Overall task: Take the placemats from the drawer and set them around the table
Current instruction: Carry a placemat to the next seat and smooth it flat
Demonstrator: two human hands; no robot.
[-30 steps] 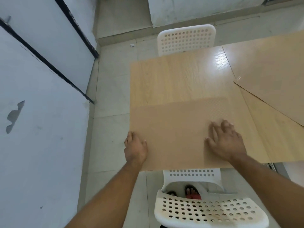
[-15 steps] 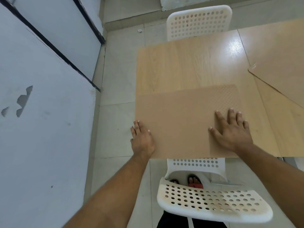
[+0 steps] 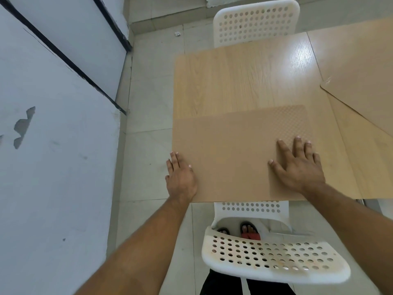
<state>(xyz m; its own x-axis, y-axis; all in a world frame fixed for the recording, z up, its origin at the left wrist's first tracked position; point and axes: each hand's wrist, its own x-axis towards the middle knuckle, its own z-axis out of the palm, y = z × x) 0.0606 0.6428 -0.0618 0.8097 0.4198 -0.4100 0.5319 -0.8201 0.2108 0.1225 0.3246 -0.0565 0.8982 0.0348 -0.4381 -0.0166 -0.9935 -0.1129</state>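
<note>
A tan textured placemat (image 3: 236, 152) lies flat on the near left corner of the light wooden table (image 3: 238, 81), flush with the table's left and front edges. My left hand (image 3: 180, 177) rests flat at the mat's near left corner, fingers straight and partly over the table edge. My right hand (image 3: 297, 165) presses flat on the mat's right part with fingers spread. A second tan placemat (image 3: 361, 77) lies on the table at the far right, set at an angle.
A white perforated chair (image 3: 274, 256) stands right in front of me against the table's front edge. Another white chair (image 3: 255, 22) is at the far side. A pale wall with a dark strip (image 3: 63, 56) runs along the left, with tiled floor (image 3: 146, 116) between.
My left hand's fingers have straightened out at the mat's corner, and my right hand's fingers have spread flat. The mat stays at the table corner; my view has tilted down a little.
</note>
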